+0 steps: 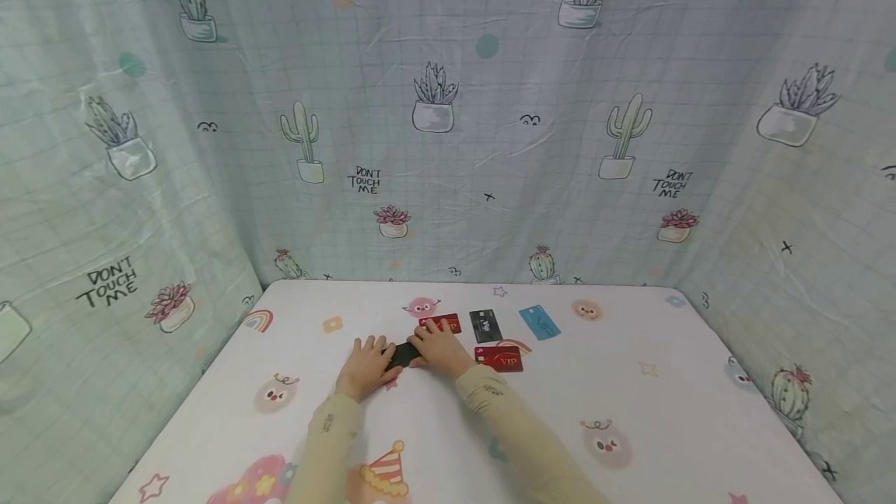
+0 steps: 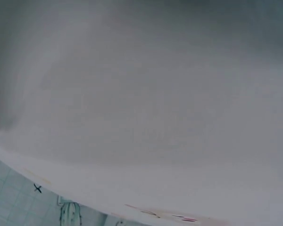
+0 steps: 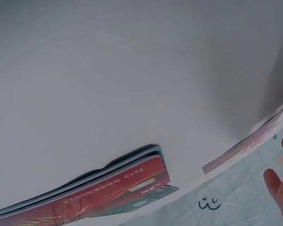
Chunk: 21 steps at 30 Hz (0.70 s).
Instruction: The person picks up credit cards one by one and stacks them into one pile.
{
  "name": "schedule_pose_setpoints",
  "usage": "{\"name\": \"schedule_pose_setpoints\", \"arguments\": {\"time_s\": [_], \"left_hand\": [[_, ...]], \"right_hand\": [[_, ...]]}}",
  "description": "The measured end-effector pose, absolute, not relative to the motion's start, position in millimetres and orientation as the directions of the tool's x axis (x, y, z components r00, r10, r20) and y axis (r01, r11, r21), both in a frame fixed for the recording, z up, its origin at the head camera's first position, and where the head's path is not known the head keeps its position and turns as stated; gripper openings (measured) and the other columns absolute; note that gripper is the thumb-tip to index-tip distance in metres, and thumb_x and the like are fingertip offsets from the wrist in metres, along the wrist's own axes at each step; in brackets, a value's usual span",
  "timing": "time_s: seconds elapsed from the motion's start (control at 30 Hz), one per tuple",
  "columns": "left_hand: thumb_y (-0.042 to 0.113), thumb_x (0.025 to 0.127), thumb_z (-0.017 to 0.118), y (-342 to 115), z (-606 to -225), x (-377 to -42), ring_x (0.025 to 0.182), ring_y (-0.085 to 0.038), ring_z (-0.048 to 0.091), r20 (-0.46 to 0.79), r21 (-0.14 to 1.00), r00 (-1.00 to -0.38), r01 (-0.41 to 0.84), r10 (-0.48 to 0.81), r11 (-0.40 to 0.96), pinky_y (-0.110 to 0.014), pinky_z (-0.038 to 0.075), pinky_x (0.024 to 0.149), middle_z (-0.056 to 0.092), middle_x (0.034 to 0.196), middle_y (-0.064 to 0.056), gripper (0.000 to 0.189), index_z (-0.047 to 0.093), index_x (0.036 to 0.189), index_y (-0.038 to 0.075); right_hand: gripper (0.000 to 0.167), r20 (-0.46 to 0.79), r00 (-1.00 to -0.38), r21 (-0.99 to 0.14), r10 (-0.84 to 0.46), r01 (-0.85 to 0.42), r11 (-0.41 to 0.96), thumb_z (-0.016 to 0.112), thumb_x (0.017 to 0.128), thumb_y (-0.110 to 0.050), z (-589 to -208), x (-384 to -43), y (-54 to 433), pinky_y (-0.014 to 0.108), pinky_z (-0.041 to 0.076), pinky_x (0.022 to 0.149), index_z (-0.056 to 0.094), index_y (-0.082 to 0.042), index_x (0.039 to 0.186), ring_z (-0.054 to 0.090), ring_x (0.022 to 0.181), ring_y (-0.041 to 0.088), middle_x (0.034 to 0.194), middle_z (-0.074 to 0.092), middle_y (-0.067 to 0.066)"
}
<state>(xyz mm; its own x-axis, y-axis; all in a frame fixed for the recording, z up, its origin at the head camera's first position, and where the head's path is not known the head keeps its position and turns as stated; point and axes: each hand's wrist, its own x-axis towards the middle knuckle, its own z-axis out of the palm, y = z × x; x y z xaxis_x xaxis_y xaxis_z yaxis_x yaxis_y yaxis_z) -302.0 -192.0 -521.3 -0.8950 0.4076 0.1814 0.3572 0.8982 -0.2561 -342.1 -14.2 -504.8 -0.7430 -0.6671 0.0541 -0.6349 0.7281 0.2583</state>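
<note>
A small flat black item (image 1: 404, 355), perhaps a card or card holder, lies between my two hands on the white table. My left hand (image 1: 364, 369) grips its left end with thumb and fingers. At its right end my right hand (image 1: 441, 349) pinches it, other fingers extended past it over a red VIP card (image 1: 451, 322), partly hiding that card. In the right wrist view, fingertips (image 3: 273, 181) show at the right edge, and a red card (image 3: 132, 183) tops a layered stack. The left wrist view shows neither the hand nor the black item.
Right of my right hand lie a second red VIP card (image 1: 498, 359), a black VIP card (image 1: 485, 326) and a blue VIP card (image 1: 539, 322). A cactus-print curtain (image 1: 483, 239) stands behind the table (image 1: 560, 387) and along both sides.
</note>
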Motion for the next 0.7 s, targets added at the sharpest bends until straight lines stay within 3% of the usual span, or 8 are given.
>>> {"name": "schedule_pose_setpoints", "arguments": {"time_s": [0.7], "left_hand": [[0.05, 0.085, 0.048, -191.0, -520.1, -302.2, 0.098, -0.03, 0.048, 0.213, -0.23, -0.886, 0.363, 0.411, 0.903, -0.05, 0.039, 0.086, 0.051, 0.105, -0.013, 0.049, 0.052, 0.109, 0.007]], "right_hand": [[0.06, 0.064, -0.718, 0.277, -0.693, -0.655, 0.703, 0.046, 0.081, -0.059, -501.5, -340.5, -9.7, 0.046, 0.032, 0.103, 0.046, -0.023, 0.129, 0.037, 0.126, 0.022, 0.132, 0.046, -0.001]]}}
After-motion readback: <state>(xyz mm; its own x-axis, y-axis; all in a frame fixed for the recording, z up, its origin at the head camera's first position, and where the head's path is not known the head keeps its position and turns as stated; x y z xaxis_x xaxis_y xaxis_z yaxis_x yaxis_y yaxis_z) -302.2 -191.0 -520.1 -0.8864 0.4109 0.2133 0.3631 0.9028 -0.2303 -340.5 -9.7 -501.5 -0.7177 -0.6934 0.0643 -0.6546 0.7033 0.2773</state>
